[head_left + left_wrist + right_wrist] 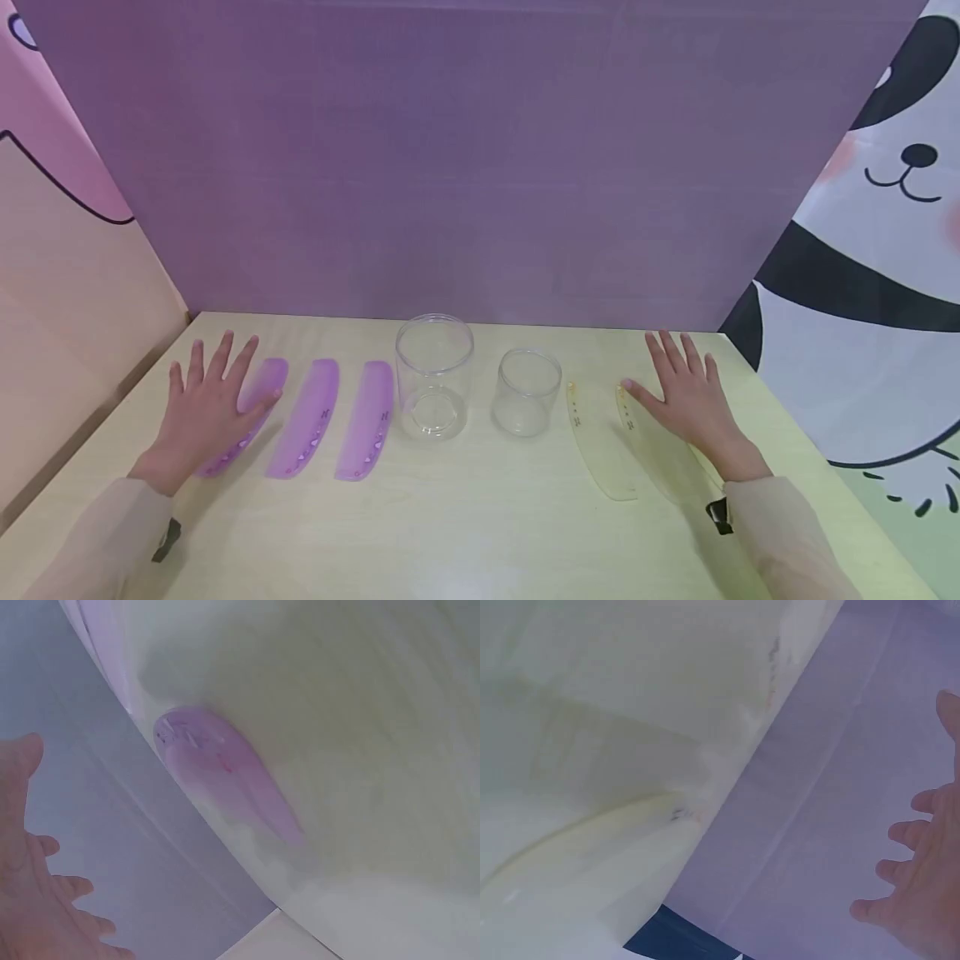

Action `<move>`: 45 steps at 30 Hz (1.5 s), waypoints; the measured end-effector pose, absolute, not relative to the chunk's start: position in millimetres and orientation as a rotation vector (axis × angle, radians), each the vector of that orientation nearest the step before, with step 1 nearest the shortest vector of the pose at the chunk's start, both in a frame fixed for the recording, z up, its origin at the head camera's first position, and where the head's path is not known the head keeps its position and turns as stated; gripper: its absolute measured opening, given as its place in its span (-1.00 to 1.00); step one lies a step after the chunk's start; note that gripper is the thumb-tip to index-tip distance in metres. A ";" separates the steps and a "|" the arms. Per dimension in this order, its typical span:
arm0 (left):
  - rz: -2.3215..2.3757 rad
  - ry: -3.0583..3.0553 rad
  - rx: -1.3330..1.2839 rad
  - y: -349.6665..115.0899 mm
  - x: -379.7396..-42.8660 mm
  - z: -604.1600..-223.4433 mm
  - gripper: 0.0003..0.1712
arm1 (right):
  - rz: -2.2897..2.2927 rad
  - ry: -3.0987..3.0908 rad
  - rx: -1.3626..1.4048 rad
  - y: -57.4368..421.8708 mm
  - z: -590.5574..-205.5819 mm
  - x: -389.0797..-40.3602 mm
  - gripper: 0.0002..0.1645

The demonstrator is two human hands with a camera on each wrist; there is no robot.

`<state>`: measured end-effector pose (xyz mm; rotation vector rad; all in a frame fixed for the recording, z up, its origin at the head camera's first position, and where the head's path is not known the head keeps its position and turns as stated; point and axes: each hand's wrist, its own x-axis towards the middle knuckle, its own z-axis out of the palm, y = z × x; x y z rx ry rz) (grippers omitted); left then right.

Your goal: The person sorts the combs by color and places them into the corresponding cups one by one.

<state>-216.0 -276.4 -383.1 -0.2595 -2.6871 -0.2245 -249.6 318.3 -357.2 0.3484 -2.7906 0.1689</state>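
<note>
My left hand (206,412) is spread with straight fingers above the leftmost purple comb (268,379) and partly hides it. Two more purple combs, a middle one (303,421) and a right one (366,421), lie beside it. On the other side, my right hand (693,404) is also spread, over pale yellow see-through combs, holding nothing. One yellow comb (597,450) lies in full view; another (643,446) reaches towards the right thumb. A yellow edge shows by the right wrist, mostly hidden. The left wrist view shows a purple comb (225,772) below the raised hand.
Between the two comb groups stand a larger clear round container (435,375) and a smaller clear one (527,400), both upright with open tops. The pale wooden table (465,542) meets a purple backdrop (480,167) at its far edge. A panda-print panel (892,275) stands at the right.
</note>
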 end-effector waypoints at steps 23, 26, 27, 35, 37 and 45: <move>-0.342 -2.557 -0.377 -255.8 -231.9 -361.2 -0.12 | 0.224 -2.515 0.577 269.1 -323.4 -260.6 -0.14; -0.378 -2.546 -0.399 -250.8 -233.5 -358.9 -0.12 | 0.246 -2.479 0.613 260.6 -322.1 -262.3 -0.15; -0.388 -2.543 -0.406 -249.0 -234.0 -358.2 -0.12 | 0.252 -2.472 0.623 257.6 -321.9 -262.8 -0.16; -0.454 -2.554 -0.461 -237.1 -236.0 -358.7 -0.11 | 0.272 -2.474 0.680 234.0 -320.9 -262.2 -0.16; -0.489 -2.570 -0.458 -234.2 -236.4 -359.2 -0.12 | 0.283 -2.486 0.692 228.0 -320.5 -261.2 -0.16; -0.592 -2.691 -0.450 -220.9 -239.9 -363.3 -0.13 | 0.343 -2.525 0.729 205.7 -320.0 -259.6 -0.15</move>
